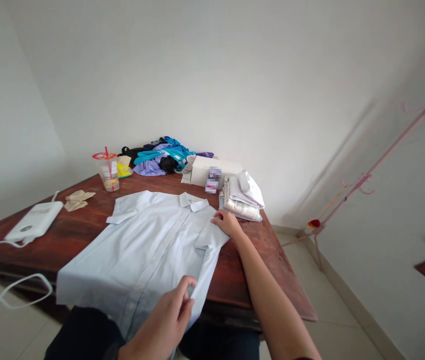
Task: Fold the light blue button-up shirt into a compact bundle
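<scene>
A pale, short-sleeved button shirt (148, 245) lies spread on the dark wooden table (88, 220), collar toward the wall and lower edge hanging over the front. At the side edge of its body, on the right, my left hand (169, 312) has curled fingers pinching the cloth. Farther up, my right hand (228, 223) is closed on the fabric at the shoulder of the right-side sleeve, its fingertips partly hidden.
Behind the shirt are a white box (201, 172), folded clothes (244, 197) and a colourful clothes heap (167, 155). A plastic cup (109, 172), brown paper (78, 199) and a white device with a cable (36, 220) sit left. A pink rack (381, 157) leans across the right.
</scene>
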Action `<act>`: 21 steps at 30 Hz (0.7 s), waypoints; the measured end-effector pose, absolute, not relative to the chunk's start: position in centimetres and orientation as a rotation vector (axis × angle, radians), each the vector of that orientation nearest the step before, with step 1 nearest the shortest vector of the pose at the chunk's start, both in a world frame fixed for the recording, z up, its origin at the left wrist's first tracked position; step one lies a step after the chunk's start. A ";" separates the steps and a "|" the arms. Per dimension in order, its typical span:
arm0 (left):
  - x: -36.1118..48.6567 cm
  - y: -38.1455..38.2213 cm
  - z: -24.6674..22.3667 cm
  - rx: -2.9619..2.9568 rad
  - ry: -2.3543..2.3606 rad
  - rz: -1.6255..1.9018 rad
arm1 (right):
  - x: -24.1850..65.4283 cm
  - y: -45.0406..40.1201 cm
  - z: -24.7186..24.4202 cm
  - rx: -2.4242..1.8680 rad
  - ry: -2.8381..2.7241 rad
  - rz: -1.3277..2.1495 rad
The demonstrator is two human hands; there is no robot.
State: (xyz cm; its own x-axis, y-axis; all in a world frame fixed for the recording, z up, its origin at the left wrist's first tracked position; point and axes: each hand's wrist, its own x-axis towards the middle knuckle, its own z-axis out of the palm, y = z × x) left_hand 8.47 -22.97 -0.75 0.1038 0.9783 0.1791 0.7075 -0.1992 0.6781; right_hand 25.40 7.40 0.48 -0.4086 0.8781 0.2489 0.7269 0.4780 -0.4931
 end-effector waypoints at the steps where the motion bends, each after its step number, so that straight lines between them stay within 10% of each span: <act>1: 8.3 -23.2 -1.3 2.048 1.666 0.862 | 25.4 6.8 1.0 -1.360 -2.237 0.392; 7: 6.9 -23.9 -2.0 2.274 1.819 0.592 | 28.3 0.6 1.5 -1.593 -1.898 0.257; 16: 7.4 -23.2 1.6 2.320 1.624 0.748 | 29.6 -6.1 0.5 -1.452 -1.209 1.448; 21: 8.6 -22.2 2.9 2.477 1.366 0.883 | 26.7 -5.0 2.0 -1.555 -1.408 1.418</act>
State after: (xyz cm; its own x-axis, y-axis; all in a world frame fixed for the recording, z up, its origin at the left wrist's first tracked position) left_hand 8.64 -22.21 2.88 0.4019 0.8176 0.4124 0.7118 -0.5622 0.4209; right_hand 26.65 -4.98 1.96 -0.1336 0.9422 -0.3072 0.3011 -0.2567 -0.9184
